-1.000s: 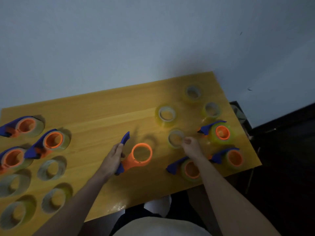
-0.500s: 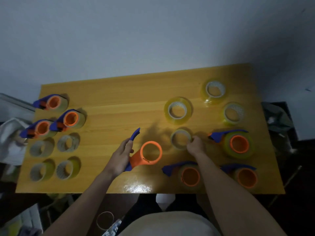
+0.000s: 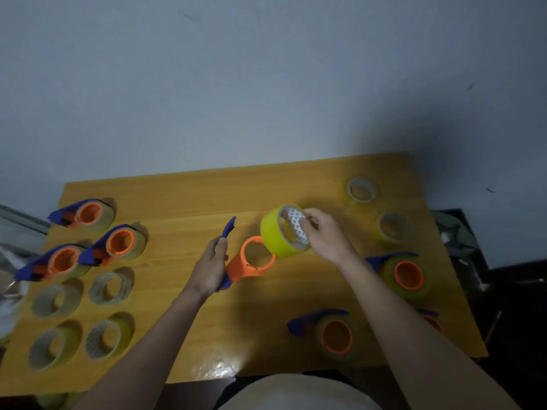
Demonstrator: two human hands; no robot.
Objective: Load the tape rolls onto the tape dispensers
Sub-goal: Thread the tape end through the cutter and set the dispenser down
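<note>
My left hand (image 3: 210, 263) grips the blue handle of an empty orange tape dispenser (image 3: 251, 261) lying at the middle of the wooden table (image 3: 183, 196). In my right hand (image 3: 325, 235) a yellow tape roll (image 3: 279, 232) is held tilted in the air, just above and right of the dispenser's orange ring, my fingers hooked into its core. Two loose rolls (image 3: 361, 189) (image 3: 392, 227) lie at the far right. Three loaded dispensers (image 3: 407, 275) (image 3: 331, 332) (image 3: 430, 321) sit at the right and near right, the last partly hidden by my forearm.
Three loaded dispensers (image 3: 88, 214) (image 3: 120, 241) (image 3: 59, 260) lie at the far left. Below them stand several empty-looking cardboard rolls (image 3: 111, 287) (image 3: 54, 300) (image 3: 105, 340) (image 3: 48, 347). A grey wall rises behind the table. Dark clutter lies off the right edge.
My right hand has lifted a yellow tape roll off the table and brought it over the dispenser's ring. My left hand keeps its hold on the dispenser handle. The camera view shifted.
</note>
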